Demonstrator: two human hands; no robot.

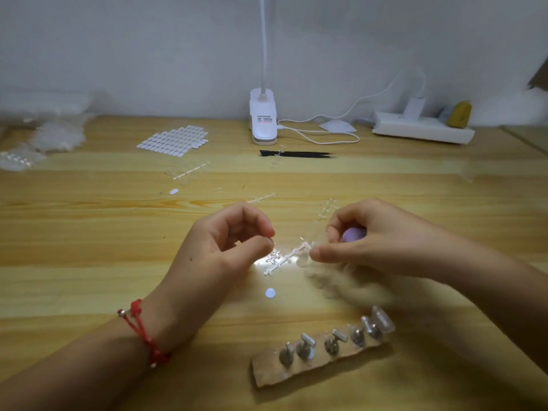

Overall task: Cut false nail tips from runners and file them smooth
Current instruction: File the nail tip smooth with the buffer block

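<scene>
a pale wood table [89, 232] runs up to a plain white wall [148, 40]. at the back stand a white clip lamp [263, 120] with its cord, and a white power strip [422, 129] to the right. black tweezers [296, 154] lie just in front of the lamp. a sheet of small white tabs [175, 138] lies left of the lamp, and heaps of clear plastic [44, 134] fill the far left corner. spare runners [262, 199] lie scattered mid-table. near the front, a strip [320, 357] carries a row of small metal stands, one with a clear tip on it at the right end.

both hands hover low over the middle of the table, wrists angled inward. the left hand [228, 247], a red cord on its wrist, has thumb and forefinger pinched together; something tiny and clear may sit between them, but it is too small to be sure. the right hand [364, 241] is curled, thumb and fingers closed near the top end of a clear runner [289, 258] that lies in a bright glare between the hands; whether it grips the runner cannot be told. a lilac object shows inside the right palm, mostly hidden. a small white dot [270, 292] lies just below the runner.

the right edge of the table is cut off, and blur smears the area under the right hand.
</scene>
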